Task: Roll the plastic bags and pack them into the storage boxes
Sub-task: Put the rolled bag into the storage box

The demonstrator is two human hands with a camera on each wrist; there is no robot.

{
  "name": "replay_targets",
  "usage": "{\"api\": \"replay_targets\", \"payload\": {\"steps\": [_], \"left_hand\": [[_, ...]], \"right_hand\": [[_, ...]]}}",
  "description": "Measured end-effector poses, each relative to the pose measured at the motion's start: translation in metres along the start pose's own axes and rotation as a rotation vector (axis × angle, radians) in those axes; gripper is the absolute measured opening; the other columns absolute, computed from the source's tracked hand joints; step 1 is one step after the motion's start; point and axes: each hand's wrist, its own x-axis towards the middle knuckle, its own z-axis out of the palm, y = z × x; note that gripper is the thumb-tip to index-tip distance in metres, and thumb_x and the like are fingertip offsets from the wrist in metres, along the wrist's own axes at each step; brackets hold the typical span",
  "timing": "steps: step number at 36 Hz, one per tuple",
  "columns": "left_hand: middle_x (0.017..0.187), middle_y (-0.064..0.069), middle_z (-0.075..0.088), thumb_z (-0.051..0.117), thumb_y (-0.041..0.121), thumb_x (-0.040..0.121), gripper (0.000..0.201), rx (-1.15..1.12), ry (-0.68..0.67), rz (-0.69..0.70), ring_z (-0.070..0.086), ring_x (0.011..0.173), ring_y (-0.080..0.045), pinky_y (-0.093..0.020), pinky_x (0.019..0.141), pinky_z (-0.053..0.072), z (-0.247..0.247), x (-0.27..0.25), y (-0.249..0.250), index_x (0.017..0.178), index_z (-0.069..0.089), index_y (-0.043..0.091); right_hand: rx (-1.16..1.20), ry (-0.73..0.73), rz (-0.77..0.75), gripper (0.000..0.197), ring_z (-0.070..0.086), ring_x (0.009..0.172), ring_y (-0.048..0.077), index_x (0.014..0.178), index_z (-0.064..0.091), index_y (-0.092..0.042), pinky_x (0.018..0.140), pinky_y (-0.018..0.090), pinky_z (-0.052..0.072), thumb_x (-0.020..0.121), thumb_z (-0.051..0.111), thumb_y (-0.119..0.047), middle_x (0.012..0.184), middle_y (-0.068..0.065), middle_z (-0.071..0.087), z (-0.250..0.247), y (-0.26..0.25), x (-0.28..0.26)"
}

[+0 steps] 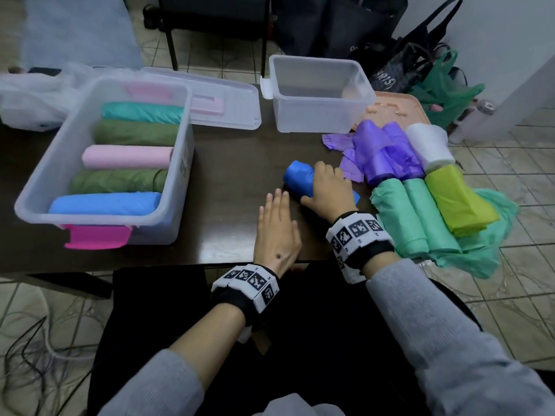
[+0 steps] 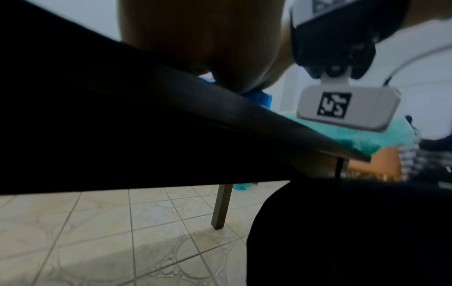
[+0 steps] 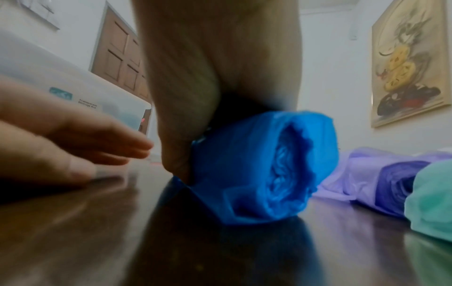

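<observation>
A rolled blue plastic bag (image 1: 299, 178) (image 3: 264, 166) lies on the dark table (image 1: 234, 163). My right hand (image 1: 326, 190) lies over it, fingers curled round the roll and thumb at its near side. My left hand (image 1: 274, 226) (image 3: 73, 147) rests flat on the table just left of the roll, fingers straight, not touching the bag. The large clear storage box (image 1: 39, 187) at left holds several rolled bags: teal, green, pink, green, blue. A smaller clear box (image 1: 318, 121) stands empty at the back.
Rolled purple bags (image 1: 387, 154), white (image 1: 429, 145), yellow-green (image 1: 456, 202) and mint green (image 1: 417, 217) rolls lie at the right, overhanging the table's edge. A clear lid (image 1: 228, 100) lies behind the large box. Dark bags stand on the tiled floor beyond.
</observation>
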Motion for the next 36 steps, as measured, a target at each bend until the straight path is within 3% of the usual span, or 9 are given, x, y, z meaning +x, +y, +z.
{"api": "replay_targets", "payload": {"steps": [5, 9, 12, 17, 24, 28, 31, 33, 36], "left_hand": [[0.153, -0.012, 0.025, 0.034, -0.010, 0.088, 0.060, -0.461, 0.173, -0.161, 0.023, 0.142, -0.021, -0.006, 0.105, 0.008, -0.016, 0.007, -0.004, 0.146, 0.022, 0.000], [0.148, -0.012, 0.036, 0.029, -0.012, 0.088, 0.059, -0.657, 0.253, -0.290, 0.038, 0.135, -0.020, -0.017, 0.108, 0.025, -0.027, 0.012, -0.013, 0.144, 0.028, 0.005], [0.143, -0.010, 0.042, 0.030, -0.011, 0.089, 0.055, -0.752, 0.309, -0.342, 0.047, 0.126, -0.017, -0.036, 0.108, 0.038, -0.035, 0.016, -0.017, 0.141, 0.032, 0.008], [0.140, -0.007, 0.044, 0.036, -0.005, 0.091, 0.049, -0.687, 0.315, -0.362, 0.051, 0.118, -0.015, -0.009, 0.091, 0.034, -0.044, 0.020, -0.017, 0.139, 0.034, 0.008], [0.115, -0.001, 0.042, 0.044, -0.007, 0.081, 0.043, -0.581, 0.337, -0.248, 0.047, 0.082, -0.003, -0.010, 0.080, 0.040, -0.048, 0.004, 0.003, 0.123, 0.044, 0.006], [0.128, -0.004, 0.040, 0.057, 0.004, 0.077, 0.056, -0.491, 0.096, -0.074, 0.044, 0.114, -0.013, -0.023, 0.102, 0.037, -0.052, -0.004, 0.009, 0.130, 0.040, 0.010], [0.148, -0.003, 0.021, 0.071, 0.031, 0.074, 0.094, -0.265, -0.145, 0.002, 0.018, 0.136, -0.018, -0.026, 0.110, 0.018, -0.056, -0.004, 0.003, 0.149, 0.015, 0.015], [0.152, -0.005, 0.019, 0.077, 0.029, 0.073, 0.103, -0.261, -0.122, -0.012, 0.019, 0.139, -0.020, -0.025, 0.110, 0.018, -0.061, 0.003, -0.003, 0.150, 0.010, 0.015], [0.143, -0.009, 0.041, 0.074, 0.015, 0.077, 0.084, -0.362, 0.003, -0.117, 0.040, 0.132, -0.020, -0.017, 0.102, 0.028, -0.069, 0.018, -0.012, 0.146, 0.027, 0.011]], "right_hand": [[0.115, -0.098, -0.163, 0.066, 0.042, 0.118, 0.027, 0.129, 0.039, -0.011, 0.097, 0.042, 0.037, 0.079, 0.068, -0.043, 0.127, 0.008, 0.047, -0.002, 0.008, 0.003], [0.556, -0.139, -0.203, 0.047, 0.050, 0.116, 0.017, 0.124, 0.053, -0.012, 0.103, 0.027, 0.036, 0.088, 0.061, -0.041, 0.124, 0.004, 0.055, -0.017, 0.007, 0.001], [0.541, -0.169, -0.199, 0.052, 0.050, 0.119, 0.019, 0.130, 0.049, -0.012, 0.100, 0.022, 0.036, 0.085, 0.067, -0.033, 0.128, 0.008, 0.051, -0.026, 0.010, 0.001], [0.318, -0.347, -0.124, 0.069, 0.047, 0.124, 0.022, 0.133, 0.047, -0.016, 0.098, 0.028, 0.036, 0.077, 0.071, -0.048, 0.135, 0.006, 0.051, -0.028, 0.008, -0.004], [0.424, -0.195, 0.153, 0.070, 0.048, 0.122, 0.033, 0.128, 0.041, -0.005, 0.093, 0.037, 0.040, 0.082, 0.061, -0.055, 0.132, 0.016, 0.050, -0.011, -0.018, -0.015], [0.641, -0.217, 0.292, 0.082, 0.046, 0.126, 0.034, 0.135, 0.028, 0.004, 0.096, 0.035, 0.040, 0.087, 0.052, -0.058, 0.139, 0.020, 0.043, -0.012, -0.026, -0.013], [0.937, -0.337, 0.408, 0.077, 0.065, 0.093, 0.035, 0.132, 0.035, 0.000, 0.061, 0.033, 0.056, 0.091, 0.034, -0.065, 0.124, 0.021, 0.054, -0.021, -0.028, -0.010], [1.041, -0.394, 0.432, 0.061, 0.065, 0.063, 0.031, 0.122, 0.041, -0.003, 0.045, 0.029, 0.053, 0.097, 0.025, -0.056, 0.099, 0.024, 0.060, -0.029, -0.027, -0.010], [0.944, -0.350, 0.403, 0.037, 0.063, 0.064, 0.034, 0.121, 0.042, 0.010, 0.048, 0.031, 0.053, 0.099, 0.032, -0.019, 0.090, 0.024, 0.058, -0.034, -0.016, -0.010]]}}
